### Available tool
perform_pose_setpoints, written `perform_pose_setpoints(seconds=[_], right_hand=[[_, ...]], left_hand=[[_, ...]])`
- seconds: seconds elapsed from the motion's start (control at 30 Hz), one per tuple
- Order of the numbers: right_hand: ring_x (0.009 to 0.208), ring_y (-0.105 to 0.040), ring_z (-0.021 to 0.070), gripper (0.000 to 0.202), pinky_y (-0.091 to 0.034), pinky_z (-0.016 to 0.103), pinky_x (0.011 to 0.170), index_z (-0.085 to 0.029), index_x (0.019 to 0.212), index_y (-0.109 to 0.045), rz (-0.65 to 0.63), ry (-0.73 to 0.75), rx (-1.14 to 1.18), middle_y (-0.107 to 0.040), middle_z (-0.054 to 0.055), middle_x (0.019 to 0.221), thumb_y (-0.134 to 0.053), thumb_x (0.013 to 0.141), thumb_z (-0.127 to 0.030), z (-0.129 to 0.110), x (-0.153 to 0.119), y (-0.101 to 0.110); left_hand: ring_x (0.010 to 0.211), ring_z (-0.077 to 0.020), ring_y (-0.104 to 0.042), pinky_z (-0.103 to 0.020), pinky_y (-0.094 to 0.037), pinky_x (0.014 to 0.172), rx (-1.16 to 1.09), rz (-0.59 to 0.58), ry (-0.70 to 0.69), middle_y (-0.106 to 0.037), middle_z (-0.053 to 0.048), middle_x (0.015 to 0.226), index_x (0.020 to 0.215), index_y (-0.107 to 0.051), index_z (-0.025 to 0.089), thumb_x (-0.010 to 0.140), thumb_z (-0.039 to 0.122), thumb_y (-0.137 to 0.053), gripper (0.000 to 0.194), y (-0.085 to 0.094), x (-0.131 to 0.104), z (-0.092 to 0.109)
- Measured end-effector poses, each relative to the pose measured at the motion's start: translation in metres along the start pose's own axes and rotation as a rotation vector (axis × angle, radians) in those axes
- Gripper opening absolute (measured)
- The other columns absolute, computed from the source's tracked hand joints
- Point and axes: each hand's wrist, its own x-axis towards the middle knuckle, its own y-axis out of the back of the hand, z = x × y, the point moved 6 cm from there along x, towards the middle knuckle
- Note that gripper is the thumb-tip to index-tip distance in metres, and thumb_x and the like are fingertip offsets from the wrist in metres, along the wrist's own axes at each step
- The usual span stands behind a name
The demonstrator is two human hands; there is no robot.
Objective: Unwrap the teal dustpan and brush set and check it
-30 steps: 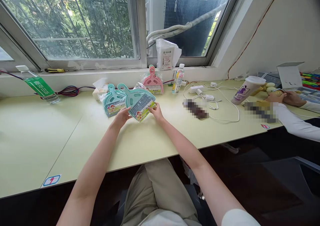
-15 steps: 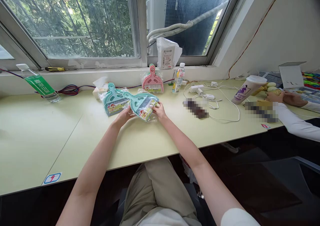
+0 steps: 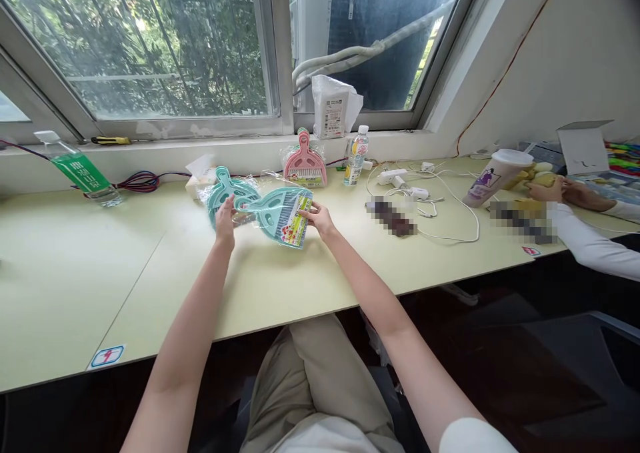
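A teal dustpan and brush set [image 3: 281, 217] in clear plastic wrap is held up over the table, its handle pointing left and its printed card facing me. My right hand [image 3: 319, 218] is closed on the wide right edge, by the card. At the handle end, my left hand [image 3: 226, 223] is closed on the wrapped set; whether it grips the handle or only the plastic is unclear. Behind that hand a second teal dustpan set [image 3: 223, 185] leans against a tissue pack, partly hidden. A wrapped pink dustpan set [image 3: 305, 163] stands against the wall.
Left, a green-labelled bottle [image 3: 80, 171] leans at the wall near coiled cable [image 3: 141, 181]. Right of the pink set stand a drink bottle [image 3: 356, 156], white chargers and cords [image 3: 400, 178], and a tilted cup [image 3: 493, 178]. Another person's hands [image 3: 565, 191] work at far right.
My left hand has moved left and up from under the set to its handle end. The held set has turned, its card now more upright. My right hand stays on the right edge.
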Motion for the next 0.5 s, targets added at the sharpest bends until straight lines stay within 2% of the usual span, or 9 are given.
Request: perform_pose_setpoints(seconds=[0.07, 0.13, 0.23, 0.33, 0.4, 0.5], right_hand=[[0.075, -0.071, 0.0179, 0.049, -0.059, 0.029, 0.064, -0.019, 0.098, -0.064, -0.046, -0.011, -0.058, -0.075, 0.001, 0.081, -0.089, 0.057, -0.025, -0.004, 0.000, 0.002], [0.075, -0.071, 0.0184, 0.050, -0.058, 0.028, 0.062, -0.020, 0.099, -0.065, -0.103, -0.019, -0.112, -0.076, 0.001, 0.079, -0.089, 0.056, -0.025, -0.006, -0.002, 0.000], [0.075, -0.071, 0.0190, 0.052, -0.056, 0.027, 0.061, -0.019, 0.101, -0.065, -0.162, -0.022, -0.161, -0.076, 0.002, 0.079, -0.088, 0.055, -0.026, -0.005, -0.006, -0.007], [0.075, -0.071, 0.0188, 0.051, -0.056, 0.027, 0.061, -0.019, 0.102, -0.066, -0.176, -0.030, -0.178, -0.076, 0.002, 0.079, -0.088, 0.056, -0.025, -0.004, -0.007, -0.011], [0.075, -0.071, 0.0186, 0.049, -0.057, 0.029, 0.063, -0.019, 0.101, -0.066, -0.155, -0.030, -0.159, -0.076, 0.001, 0.079, -0.088, 0.057, -0.023, -0.005, -0.006, -0.008], [0.075, -0.071, 0.0183, 0.048, -0.059, 0.031, 0.066, -0.019, 0.099, -0.063, -0.055, -0.006, -0.075, -0.076, 0.001, 0.080, -0.088, 0.058, -0.020, -0.009, -0.001, 0.005]], left_hand=[[0.098, -0.0201, -0.067, -0.031, -0.054, 0.081, 0.163, -0.035, -0.168, -0.069, -0.009, 0.114, 0.117, -0.065, 0.021, 0.088, 0.053, -0.052, 0.045, 0.004, -0.002, 0.015], [0.095, -0.0212, -0.068, -0.031, -0.053, 0.081, 0.362, -0.069, -0.284, -0.072, -0.009, 0.108, 0.116, -0.068, 0.020, 0.084, 0.054, -0.057, 0.048, 0.002, -0.006, 0.023], [0.082, -0.0226, -0.069, -0.031, -0.053, 0.077, 0.598, -0.140, -0.346, -0.074, -0.007, 0.087, 0.097, -0.075, 0.018, 0.073, 0.050, -0.070, 0.040, -0.009, -0.014, 0.020], [0.070, -0.0209, -0.068, -0.030, -0.052, 0.072, 0.626, -0.160, -0.361, -0.072, -0.005, 0.071, 0.075, -0.074, 0.017, 0.072, 0.046, -0.070, 0.029, -0.017, -0.017, 0.015], [0.068, -0.0200, -0.067, -0.030, -0.051, 0.071, 0.574, -0.075, -0.374, -0.071, -0.004, 0.069, 0.071, -0.070, 0.017, 0.074, 0.044, -0.068, 0.028, -0.010, -0.014, 0.017], [0.077, -0.0210, -0.067, -0.032, -0.052, 0.076, 0.559, 0.171, -0.363, -0.071, -0.007, 0.080, 0.080, -0.066, 0.016, 0.080, 0.045, -0.061, 0.029, 0.020, -0.004, 0.024]])
